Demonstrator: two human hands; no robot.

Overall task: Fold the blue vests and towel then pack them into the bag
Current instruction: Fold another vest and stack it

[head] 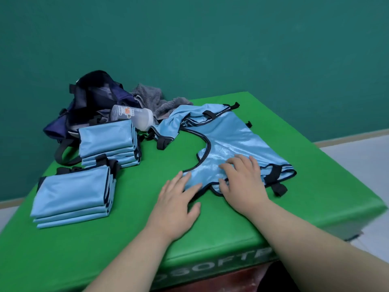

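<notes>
Both hands lie flat with fingers straight, gripping nothing; the left hand (176,205) presses the near hem of the unfolded blue vest (231,133), its palm on the green mat (315,186); the right hand (242,182) rests on the vest's near part. The vest spreads across the mat's middle towards the right edge; bare mat lies in front. Two stacks of folded vests, near (71,194) and far (107,140), sit on the left; the open dark bag (88,98), grey towel (151,98) and bottle (132,116) crowd the far left corner. White lettering (210,268) on the mat's front edge reads partly "SOFT"; the bottle label is too small to read.
</notes>
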